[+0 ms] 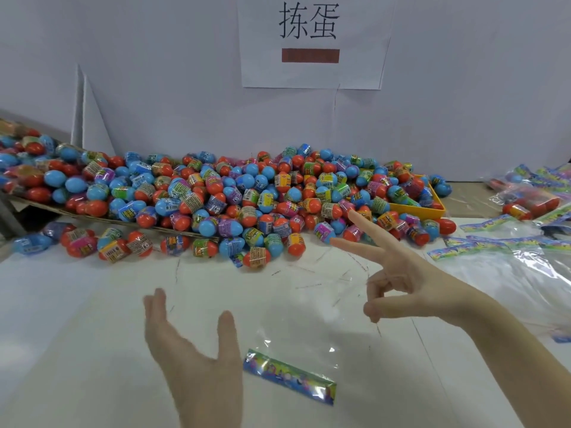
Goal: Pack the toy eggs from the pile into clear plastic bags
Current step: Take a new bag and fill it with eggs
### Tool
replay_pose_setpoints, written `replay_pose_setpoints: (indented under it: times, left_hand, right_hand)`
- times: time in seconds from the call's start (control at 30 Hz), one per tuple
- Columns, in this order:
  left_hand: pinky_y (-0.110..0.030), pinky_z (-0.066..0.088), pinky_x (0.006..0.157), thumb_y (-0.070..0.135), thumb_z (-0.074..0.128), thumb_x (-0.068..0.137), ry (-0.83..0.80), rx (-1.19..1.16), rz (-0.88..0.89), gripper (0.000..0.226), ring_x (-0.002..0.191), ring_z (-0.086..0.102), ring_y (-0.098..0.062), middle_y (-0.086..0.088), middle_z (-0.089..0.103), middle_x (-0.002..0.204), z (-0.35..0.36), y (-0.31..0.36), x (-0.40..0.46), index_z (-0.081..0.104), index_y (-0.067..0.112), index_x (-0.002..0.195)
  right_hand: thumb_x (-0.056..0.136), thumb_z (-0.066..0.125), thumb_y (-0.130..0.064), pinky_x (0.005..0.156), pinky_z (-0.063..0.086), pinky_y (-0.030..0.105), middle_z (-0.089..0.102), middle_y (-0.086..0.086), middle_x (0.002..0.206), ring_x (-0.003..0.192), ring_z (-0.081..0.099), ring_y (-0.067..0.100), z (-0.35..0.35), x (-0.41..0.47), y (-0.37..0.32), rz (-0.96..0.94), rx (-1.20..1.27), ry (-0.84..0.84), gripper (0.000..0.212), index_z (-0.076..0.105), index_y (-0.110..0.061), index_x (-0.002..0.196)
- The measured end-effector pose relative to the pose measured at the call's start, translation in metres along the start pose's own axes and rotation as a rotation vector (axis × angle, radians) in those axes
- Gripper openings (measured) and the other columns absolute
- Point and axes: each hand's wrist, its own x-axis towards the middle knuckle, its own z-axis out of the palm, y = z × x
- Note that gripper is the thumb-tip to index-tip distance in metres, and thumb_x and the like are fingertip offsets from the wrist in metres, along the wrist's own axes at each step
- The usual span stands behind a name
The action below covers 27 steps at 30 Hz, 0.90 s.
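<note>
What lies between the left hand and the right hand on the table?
In the head view, a clear plastic bag with a colourful header strip lies flat between the open left hand and the right hand. No egg is in it.

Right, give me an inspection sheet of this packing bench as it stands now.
Surface: white table, marked with thin pen strokes near the middle.
Job's things: pile of toy eggs, blue and orange, spilling off a cardboard sheet; one clear plastic bag with a printed header lies flat and empty near the hands.
Clutter: yellow tray half buried in eggs; stack of empty bags and some filled ones on the right.
Grippers: left hand open, palm turned inward, holding nothing; right hand reaches toward the pile, two fingers straight, holding nothing.
Cables: nothing seen.
Surroundings: white backing wall with a paper sign.
</note>
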Motion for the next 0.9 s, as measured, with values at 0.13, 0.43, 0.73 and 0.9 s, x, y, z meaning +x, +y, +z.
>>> replay_pose_setpoints:
  times: [0.13,0.43,0.73,0.9]
  left_hand:
    - [-0.022,0.028,0.106,0.050,0.051,0.081,-0.525,0.157,0.342,0.032,0.126,0.036,0.003,0.023,0.044,0.132,0.027,0.023,-0.011,0.047,0.047,0.112]
    - [-0.014,0.034,0.046,0.025,0.054,0.091,-1.022,0.008,0.109,0.033,0.040,0.039,-0.003,0.009,0.045,0.043,0.058,0.039,-0.007,0.065,0.032,0.060]
    - [-0.035,0.037,0.086,0.046,0.053,0.088,-0.434,0.952,0.001,0.062,0.112,0.049,-0.029,-0.011,0.047,0.116,-0.014,0.001,0.092,0.036,0.010,0.135]
    - [-0.061,-0.003,0.109,0.073,0.009,0.083,-0.476,1.635,0.253,0.085,0.142,-0.005,-0.038,-0.016,-0.002,0.156,-0.037,-0.014,0.109,0.023,0.018,0.146]
  right_hand:
    - [0.065,0.071,-0.005,0.062,0.053,0.026,0.040,-0.015,0.143,0.057,0.058,0.013,0.002,-0.004,-0.006,-0.167,0.159,-0.119,0.104,0.014,-0.053,0.138]
    - [0.062,0.080,-0.038,0.057,0.053,0.022,0.056,-0.021,0.124,0.054,0.057,0.016,-0.008,-0.020,-0.008,0.009,0.032,0.253,0.082,0.035,-0.058,0.128]
    - [0.070,0.061,-0.050,0.064,0.044,0.017,0.057,-0.026,0.105,0.075,0.058,-0.001,0.008,-0.027,0.019,0.061,-0.580,0.601,0.040,0.044,-0.051,0.106]
    - [0.074,0.063,-0.046,0.076,0.038,0.023,0.050,-0.024,0.102,0.081,0.053,0.001,0.035,-0.012,0.026,0.028,-0.814,0.537,0.047,0.053,-0.038,0.119]
